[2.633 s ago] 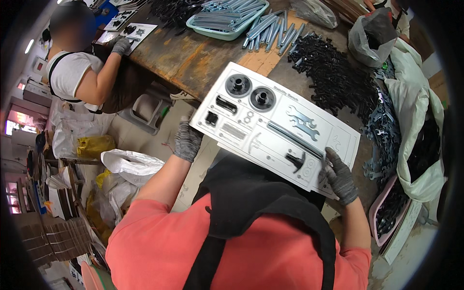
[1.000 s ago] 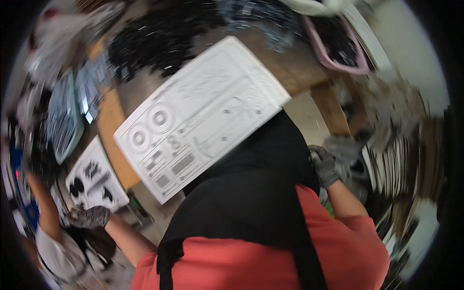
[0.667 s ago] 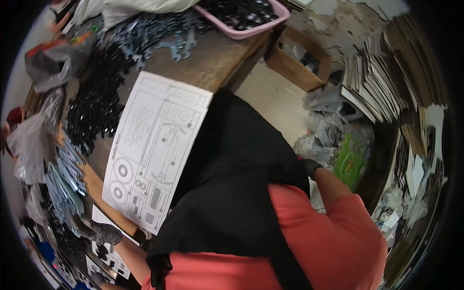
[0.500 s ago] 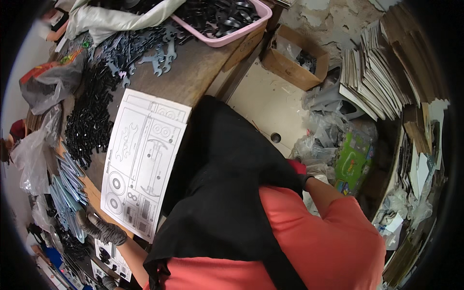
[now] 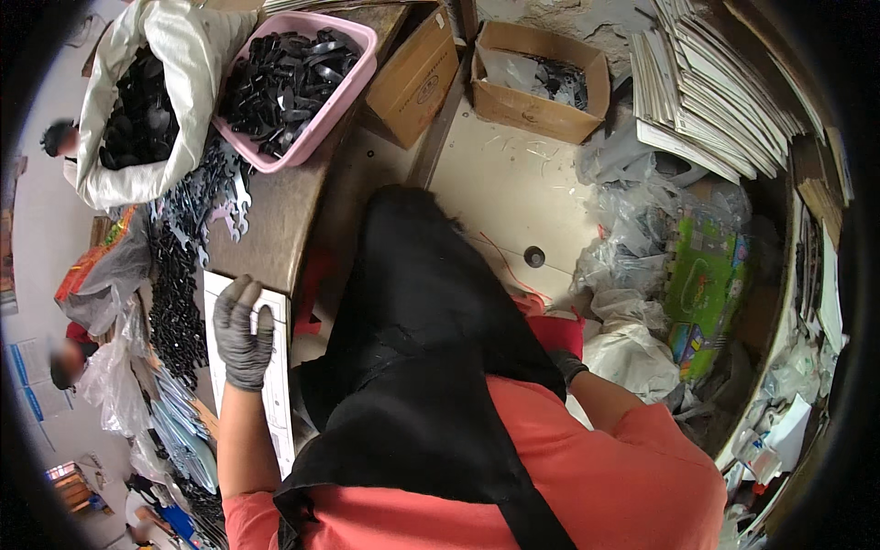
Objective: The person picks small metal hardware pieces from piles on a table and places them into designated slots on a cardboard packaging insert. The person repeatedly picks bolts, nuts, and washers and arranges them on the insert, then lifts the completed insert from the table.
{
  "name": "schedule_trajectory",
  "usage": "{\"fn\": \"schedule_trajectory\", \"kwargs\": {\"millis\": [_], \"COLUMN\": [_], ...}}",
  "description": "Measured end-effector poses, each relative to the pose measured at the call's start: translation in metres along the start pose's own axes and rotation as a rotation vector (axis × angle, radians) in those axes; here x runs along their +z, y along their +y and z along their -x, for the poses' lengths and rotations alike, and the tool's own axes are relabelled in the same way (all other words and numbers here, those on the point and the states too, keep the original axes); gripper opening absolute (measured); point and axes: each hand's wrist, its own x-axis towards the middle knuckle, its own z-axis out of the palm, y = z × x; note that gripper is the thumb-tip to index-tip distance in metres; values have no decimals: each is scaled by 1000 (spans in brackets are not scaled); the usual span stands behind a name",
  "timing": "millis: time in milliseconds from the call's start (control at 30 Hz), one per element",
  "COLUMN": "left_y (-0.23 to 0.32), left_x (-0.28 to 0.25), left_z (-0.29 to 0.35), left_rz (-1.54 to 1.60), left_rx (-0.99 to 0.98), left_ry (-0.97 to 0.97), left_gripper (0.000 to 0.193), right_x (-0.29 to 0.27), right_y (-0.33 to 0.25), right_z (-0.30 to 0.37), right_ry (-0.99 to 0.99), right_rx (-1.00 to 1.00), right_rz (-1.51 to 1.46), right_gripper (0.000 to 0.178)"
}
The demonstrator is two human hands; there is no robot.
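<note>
My left hand (image 5: 243, 339), in a grey glove, rests on a white board (image 5: 216, 286) printed with line drawings. Its fingers are stretched out and the thumb stands apart; it grips nothing visible. The board lies along the table edge beside my black apron (image 5: 403, 321). On the other side, my right hand (image 5: 568, 364), also gloved, is mostly hidden by the apron and my sleeve. Close to it is a bright red piece (image 5: 556, 334), perhaps cloth; whether I hold it does not show. Silvery open-ended wrenches (image 5: 236, 206) lie beyond the board.
A pink bin (image 5: 362, 46) and a white sack (image 5: 92, 174) hold black parts. Small black pieces (image 5: 174, 302) and bluish metal tools (image 5: 183, 422) line the table's left. Cardboard boxes (image 5: 541, 124), stacked boards (image 5: 710, 101), plastic bags (image 5: 632, 247) and a green printed package (image 5: 701, 284) sit rightward.
My left hand has left the bluish metal tools and moved up and right onto the printed board. The view has swung, showing more of the sack and bin. My right hand stays low beside me.
</note>
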Motion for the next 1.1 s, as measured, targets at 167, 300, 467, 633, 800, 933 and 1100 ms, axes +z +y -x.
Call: {"fn": "schedule_trajectory", "kwargs": {"millis": [167, 300, 467, 633, 800, 933, 1100], "left_y": [13, 12, 5, -22, -35, -43, -59], "left_x": [29, 46, 75, 85, 89, 80, 42], "left_z": [-24, -48, -82, -96, -81, -89, -76], "left_rz": [10, -3, 13, 9, 239, 214, 14], "left_rx": [46, 42, -104, -300, -735, -879, -770], "left_ry": [-143, -280, -362, -502, -419, -561, -793], "left_gripper": [33, 33, 29, 22, 30, 36, 47], "right_x": [-25, -86, -146, -167, -150, -127, -141], "right_y": [-6, -91, -76, -40, -69, -57, -81], "right_z": [-48, -61, -144, -201, -217, -286, -326], "right_ry": [-580, -908, 50, 187, 318, 261, 283], "right_rx": [-140, 13, -175, -14, 129, 239, 308], "right_rz": [49, 389, 163, 446, 154, 99, 17], "right_gripper": [25, 26, 26, 32, 55, 88, 100]}}
